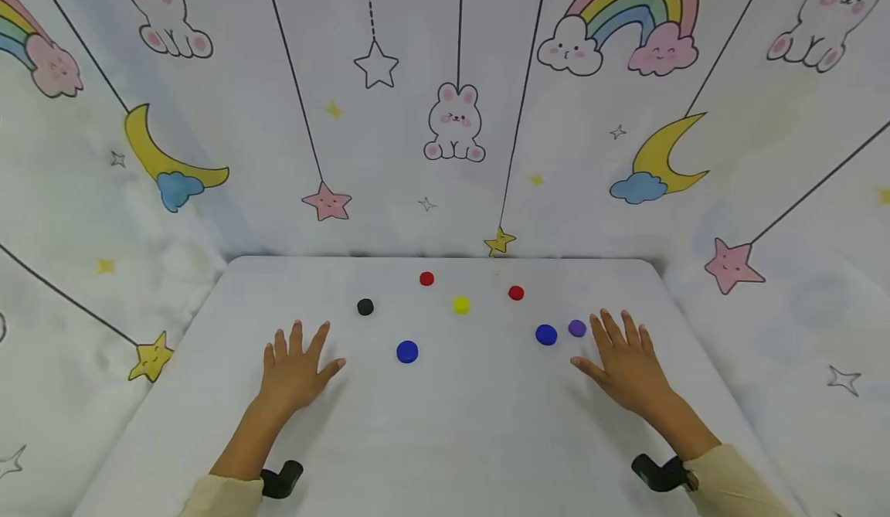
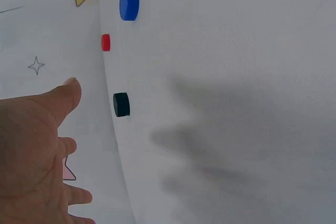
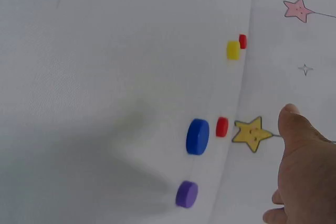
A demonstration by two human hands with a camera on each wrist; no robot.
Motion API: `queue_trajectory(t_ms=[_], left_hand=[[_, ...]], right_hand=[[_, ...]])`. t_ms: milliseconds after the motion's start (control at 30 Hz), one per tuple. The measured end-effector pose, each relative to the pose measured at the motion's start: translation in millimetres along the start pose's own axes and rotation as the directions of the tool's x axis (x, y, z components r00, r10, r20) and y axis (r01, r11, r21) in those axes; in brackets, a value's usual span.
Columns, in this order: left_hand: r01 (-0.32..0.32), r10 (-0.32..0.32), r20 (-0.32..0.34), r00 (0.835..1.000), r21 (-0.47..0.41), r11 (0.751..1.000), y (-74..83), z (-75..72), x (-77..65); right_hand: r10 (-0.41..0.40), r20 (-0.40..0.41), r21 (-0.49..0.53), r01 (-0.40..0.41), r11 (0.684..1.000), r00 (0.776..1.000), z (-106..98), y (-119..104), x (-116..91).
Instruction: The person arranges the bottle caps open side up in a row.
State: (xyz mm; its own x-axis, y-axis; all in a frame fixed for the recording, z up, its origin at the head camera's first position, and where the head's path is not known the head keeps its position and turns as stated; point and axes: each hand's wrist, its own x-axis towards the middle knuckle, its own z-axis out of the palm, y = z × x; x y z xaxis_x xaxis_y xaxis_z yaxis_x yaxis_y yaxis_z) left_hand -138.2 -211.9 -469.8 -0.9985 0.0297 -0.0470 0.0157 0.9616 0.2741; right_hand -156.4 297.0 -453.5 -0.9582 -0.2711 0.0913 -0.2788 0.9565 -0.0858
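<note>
My left hand (image 1: 292,374), fingers spread, is held over the left side of the white table with nothing in it. Nearest to it are a black round disc (image 1: 365,307) and a blue disc (image 1: 407,352). On the right, my right hand (image 1: 629,370) also has its fingers spread and holds nothing. Just left of its fingertips lies a purple disc (image 1: 577,328), beside a second blue disc (image 1: 546,335). Farther back are a red disc (image 1: 427,278), a yellow disc (image 1: 461,305) and another red disc (image 1: 516,293). Both wrist views show the hands' shadows on the tabletop.
The white tabletop (image 1: 445,432) ends at a back edge against a cloth backdrop (image 1: 389,138) printed with rabbits, stars, moons and rainbows. A black wrist device (image 1: 281,480) is on the left wrist and another black device (image 1: 659,473) on the right.
</note>
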Motion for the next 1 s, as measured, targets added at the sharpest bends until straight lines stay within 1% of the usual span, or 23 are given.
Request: queue_trajectory(t_ms=[67, 167, 300, 400, 500, 600, 733, 900, 967, 1000], left_hand=[[-0.011, 0.011, -0.013, 1.0, 0.005, 1.0, 4.5, 0.5, 1.8], [-0.044, 0.043, -0.031, 0.999, -0.015, 0.999, 11.8, 6.6, 2.9], [-0.111, 0.109, -0.054, 0.993, -0.037, 0.993, 22.2, 23.7, 4.8], [-0.166, 0.162, -0.08, 0.984, -0.044, 0.985, 32.9, 38.0, 10.5], [-0.197, 0.192, -0.085, 0.978, -0.046, 0.979, 44.7, 50.5, 16.6], [-0.209, 0.204, -0.085, 0.975, -0.044, 0.977, 52.8, 58.6, 20.4], [-0.209, 0.204, -0.097, 0.974, -0.049, 0.977, 57.7, 65.8, 23.0], [-0.211, 0.205, -0.098, 0.974, -0.056, 0.976, 62.6, 76.0, 26.0], [-0.228, 0.221, -0.101, 0.97, -0.056, 0.972, 65.9, 82.1, 27.1], [-0.247, 0.241, -0.108, 0.965, -0.048, 0.968, 67.6, 85.4, 27.6]], right_hand=[[-0.001, 0.005, 0.032, 0.001, 0.999, 1.0, 2.7, -8.2, 5.4], [-0.016, -0.003, 0.048, 0.016, 0.999, 1.0, 9.1, -20.2, 11.0], [-0.047, -0.018, 0.062, 0.048, 0.997, 0.999, 23.8, -37.7, 15.5], [-0.055, -0.024, 0.079, 0.057, 0.995, 0.998, 37.6, -53.5, 23.5], [-0.061, -0.015, 0.092, 0.062, 0.994, 0.998, 51.9, -70.8, 34.0], [-0.073, 0.013, 0.118, 0.071, 0.991, 0.997, 65.5, -90.4, 43.1], [-0.083, 0.039, 0.153, 0.076, 0.985, 0.996, 80.4, -115.0, 51.4], [-0.063, -0.002, 0.149, 0.062, 0.987, 0.998, 91.6, -134.4, 55.5], [-0.059, 0.002, 0.151, 0.058, 0.987, 0.998, 94.8, -140.2, 57.1], [-0.063, 0.01, 0.155, 0.061, 0.986, 0.998, 97.1, -142.9, 58.8]])
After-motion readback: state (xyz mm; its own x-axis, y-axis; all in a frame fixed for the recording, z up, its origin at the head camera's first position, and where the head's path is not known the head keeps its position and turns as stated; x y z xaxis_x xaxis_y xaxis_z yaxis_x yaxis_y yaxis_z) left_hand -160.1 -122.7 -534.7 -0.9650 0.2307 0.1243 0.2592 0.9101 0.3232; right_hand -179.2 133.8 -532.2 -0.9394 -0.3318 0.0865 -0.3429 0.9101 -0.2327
